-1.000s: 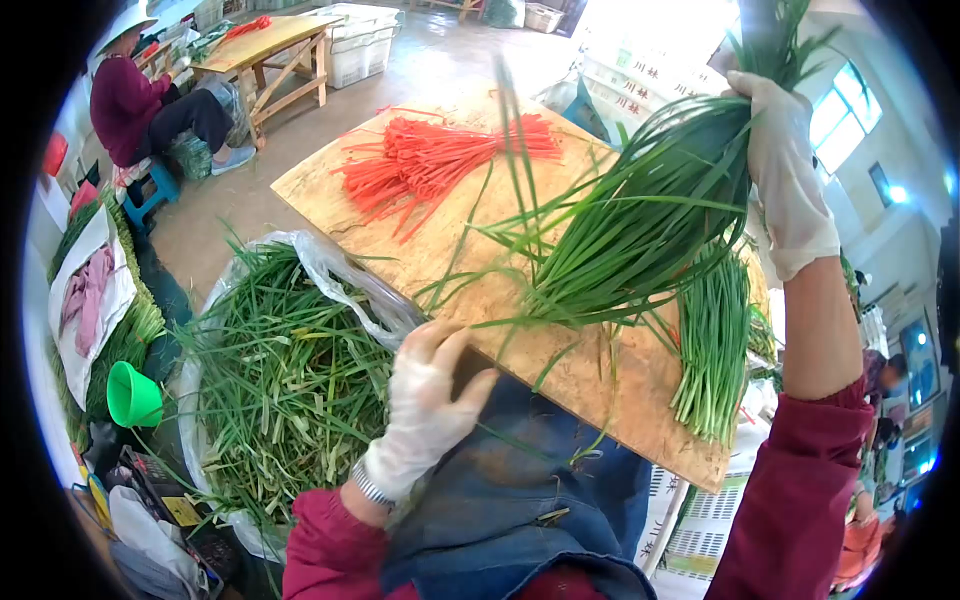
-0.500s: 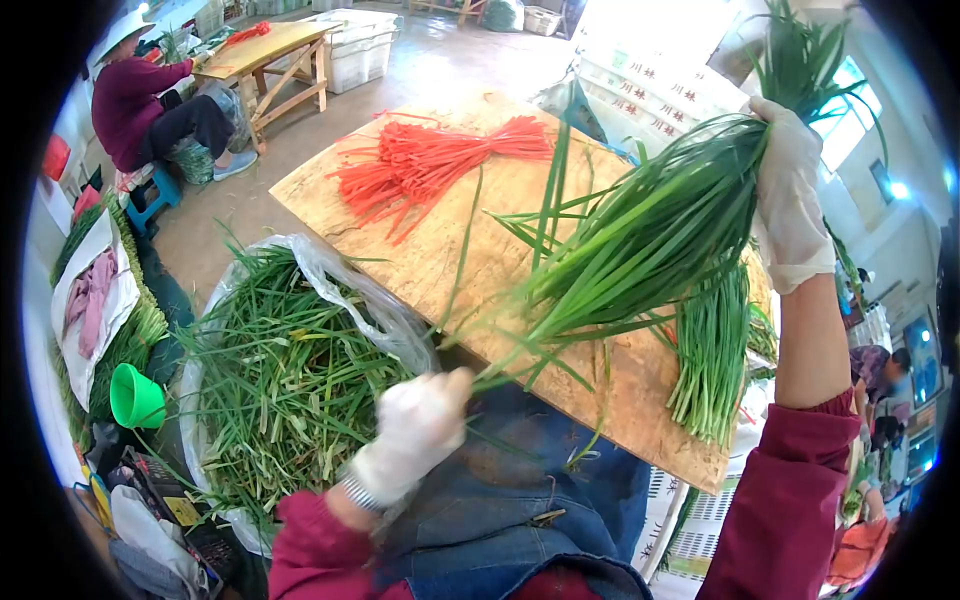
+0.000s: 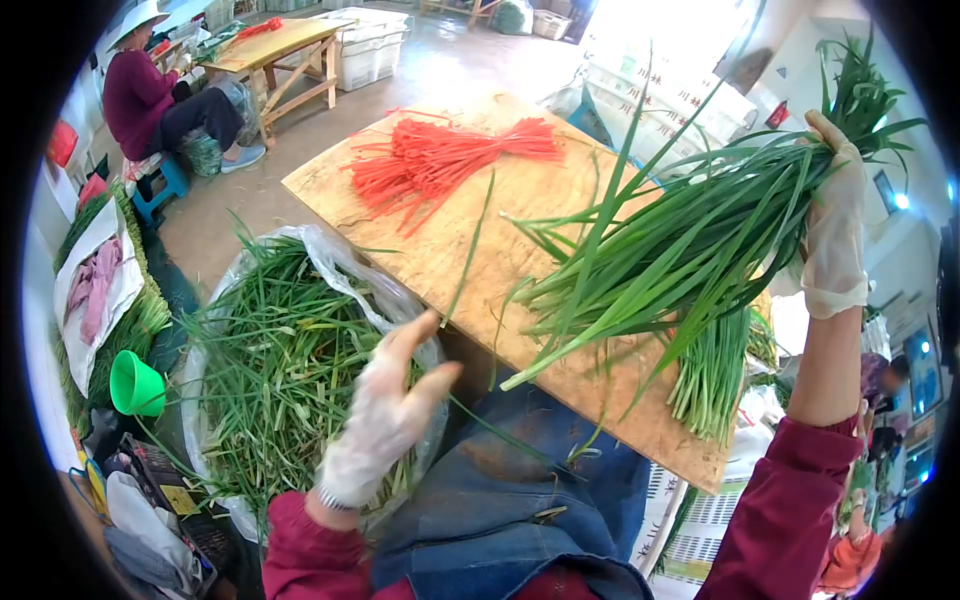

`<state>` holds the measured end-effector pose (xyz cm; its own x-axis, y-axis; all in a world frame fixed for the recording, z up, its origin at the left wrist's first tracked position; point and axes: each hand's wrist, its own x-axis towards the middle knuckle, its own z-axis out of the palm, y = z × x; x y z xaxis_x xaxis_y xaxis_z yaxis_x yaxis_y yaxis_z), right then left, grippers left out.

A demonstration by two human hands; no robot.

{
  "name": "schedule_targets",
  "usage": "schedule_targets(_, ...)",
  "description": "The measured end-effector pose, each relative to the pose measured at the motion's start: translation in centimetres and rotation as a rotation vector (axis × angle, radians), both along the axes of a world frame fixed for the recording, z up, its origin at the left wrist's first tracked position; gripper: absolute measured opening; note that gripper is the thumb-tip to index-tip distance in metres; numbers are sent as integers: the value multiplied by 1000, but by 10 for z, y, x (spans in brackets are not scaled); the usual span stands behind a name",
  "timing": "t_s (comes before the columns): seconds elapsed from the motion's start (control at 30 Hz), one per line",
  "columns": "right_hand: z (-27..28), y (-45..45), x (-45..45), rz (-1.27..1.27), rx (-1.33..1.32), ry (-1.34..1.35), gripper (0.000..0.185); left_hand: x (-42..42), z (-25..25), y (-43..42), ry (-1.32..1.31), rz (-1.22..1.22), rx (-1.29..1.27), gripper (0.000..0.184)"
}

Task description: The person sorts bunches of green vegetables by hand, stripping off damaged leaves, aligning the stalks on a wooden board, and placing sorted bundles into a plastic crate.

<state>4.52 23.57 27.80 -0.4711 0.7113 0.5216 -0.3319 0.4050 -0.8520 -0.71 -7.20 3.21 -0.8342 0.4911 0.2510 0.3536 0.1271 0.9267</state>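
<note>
Raised at the right, my gloved right hand (image 3: pixel 836 215) is closed around a bunch of garlic chives (image 3: pixel 690 240). Their pale stem ends point down and left over the wooden board (image 3: pixel 400 235), and the leafy tops stick out above my fist. My gloved left hand (image 3: pixel 385 410) is open, thumb and fingers apart, at the edge of a plastic bag (image 3: pixel 205 400) heaped with loose leaves and trimmings (image 3: pixel 300 370). A second chive bunch (image 3: pixel 712 380) lies on the board's right side, partly covered by the held one.
Red ties (image 3: pixel 440 165) lie spread on the board beside a loose leaf (image 3: pixel 470 250). At the left are a green bucket (image 3: pixel 137 385) and a dark crate (image 3: pixel 170 490). Another person (image 3: pixel 150 100) sits near a wooden table (image 3: pixel 270 50). White crates (image 3: pixel 660 105) stand behind the board.
My left hand has come off the stem ends, opened and moved left over the bag. My right hand has shifted slightly right with the chives, whose leaves now spread more loosely.
</note>
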Motion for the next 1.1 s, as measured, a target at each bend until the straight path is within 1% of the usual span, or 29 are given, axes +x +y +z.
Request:
schedule_targets(0.03, 0, -4, 2, 4, -12, 2, 20, -3, 1, 20, -4, -7, -1, 63)
schedule_targets(0.07, 0, -6, 3, 15, -24, 2, 20, -8, 1, 39, 102, -11, 13, 66)
schedule_targets(0.1, 0, -7, 6, 39, -23, -14, 20, -12, 2, 56, 25, -67, 108, 67)
schedule_targets(0.17, 0, -9, 11, 88, -22, -44, 22, -18, -7, 83, -117, -165, 326, 53)
schedule_targets(0.27, 3, -12, 15, 9, 3, -60, 20, -17, -6, 85, -354, -354, 301, 31)
schedule_targets(0.37, 2, 8, 17, 70, -19, 21, 21, -6, -12, 66, -42, -22, 200, 17)
schedule_targets(0.4, 3, 34, 22, 169, 50, 10, 24, 0, -11, 52, 57, 35, 163, 15)
schedule_targets(0.43, 3, 31, 23, 140, 52, 25, 25, 6, -11, 34, 155, 90, 126, 13)
schedule_targets(0.5, 1, 23, 28, 72, 50, 57, 26, 5, -27, -17, 179, 221, 17, 11)
schedule_targets(0.57, 0, 37, 37, 166, 88, 77, 28, -2, -40, -72, 200, 470, -487, 8)
schedule_targets(0.6, 2, 50, 40, 216, 91, 66, 28, -6, -37, -84, 280, 505, -784, 14)
schedule_targets(0.63, 2, 35, 37, 175, 81, 84, 23, -6, -35, -92, 352, 540, -1083, 21)
schedule_targets(0.67, 2, 21, 34, 133, 71, 102, 20, -8, -38, -92, 470, 499, -942, 33)
schedule_targets(0.7, 2, 8, 32, 130, 3, 103, 17, -4, -27, -77, 683, 467, -702, 39)
schedule_targets(0.73, 3, 0, 32, 122, -63, 102, 17, -3, -13, -55, 564, 386, -495, 42)
schedule_targets(0.77, 4, -8, 31, 110, -128, 103, 19, -5, -8, -33, 327, 273, -220, 42)
schedule_targets(0.8, 4, -16, 29, 46, -96, 134, 26, -1, 9, -12, -52, 124, 1, 43)
schedule_targets(0.87, 6, -20, 31, 66, -105, 146, 26, -8, 10, 28, -376, -124, 372, 50)
schedule_targets(0.9, 7, -20, 33, 75, -112, 149, 25, -10, 19, 41, -442, -185, 426, 52)
schedule_targets(0.93, 9, -12, 35, 148, -150, 158, 18, -13, 19, 55, -479, -207, 480, 47)
schedule_targets(0.97, 7, -6, 38, 139, -101, 164, 15, -16, 14, 66, -515, -227, 533, 42)
schedule_targets(1.03, 2, -3, 41, 124, -8, 175, 17, -18, 8, 75, -578, -227, 551, 32)
schedule_targets(1.1, -1, -5, 45, 84, 48, 93, 21, -15, 10, 74, -617, -191, 546, 23)
